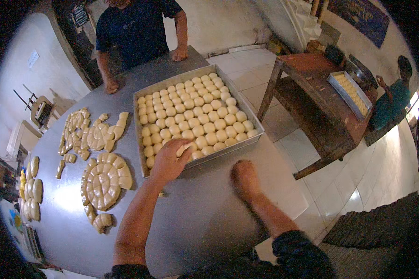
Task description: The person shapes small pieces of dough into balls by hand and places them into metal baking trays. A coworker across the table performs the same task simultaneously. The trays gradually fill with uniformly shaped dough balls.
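Note:
My left hand (169,160) is over the near edge of a square metal baking tray (227,148), its thumb and fingers around a pale dough ball (183,149). Rows of smooth round dough balls (198,121) fill most of the tray, many of them touching. To the right, my right hand (245,176) is curled low over the metal tabletop (195,216), slightly blurred. Its palm side is hidden, so whether dough lies under it cannot be seen. Left of the tray lies a coil of cut dough pieces (106,181), with more cut dough (99,136) behind it.
Oblong dough pieces (33,190) lie at the table's left edge. Across the table a person (136,35) rests both fists on it. On the right, a wooden table (310,69) carries another filled tray (351,94), with a second person (387,101) beside it.

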The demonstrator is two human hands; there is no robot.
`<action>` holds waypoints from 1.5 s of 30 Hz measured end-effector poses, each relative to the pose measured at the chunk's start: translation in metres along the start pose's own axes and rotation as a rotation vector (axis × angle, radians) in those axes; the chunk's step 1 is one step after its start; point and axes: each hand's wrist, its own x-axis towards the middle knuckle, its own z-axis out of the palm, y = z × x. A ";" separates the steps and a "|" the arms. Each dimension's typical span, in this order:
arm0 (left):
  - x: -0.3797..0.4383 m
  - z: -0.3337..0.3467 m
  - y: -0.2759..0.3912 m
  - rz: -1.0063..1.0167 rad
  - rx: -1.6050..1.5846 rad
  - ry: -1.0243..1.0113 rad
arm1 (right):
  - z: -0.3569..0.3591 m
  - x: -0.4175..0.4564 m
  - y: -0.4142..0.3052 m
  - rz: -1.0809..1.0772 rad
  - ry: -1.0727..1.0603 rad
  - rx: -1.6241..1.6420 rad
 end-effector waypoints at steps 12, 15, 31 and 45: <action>0.177 0.138 -0.017 -0.082 0.467 -0.064 | -0.164 0.024 0.049 0.002 0.138 1.177; 0.163 0.140 -0.039 -0.175 0.540 -0.290 | -0.214 0.092 0.029 -0.469 0.832 1.306; 0.054 0.091 -0.009 0.119 0.282 -0.045 | -0.086 0.033 -0.004 -0.563 0.323 0.314; -0.211 0.027 0.018 -0.156 0.455 -0.286 | -0.049 -0.106 0.004 -0.075 0.216 0.008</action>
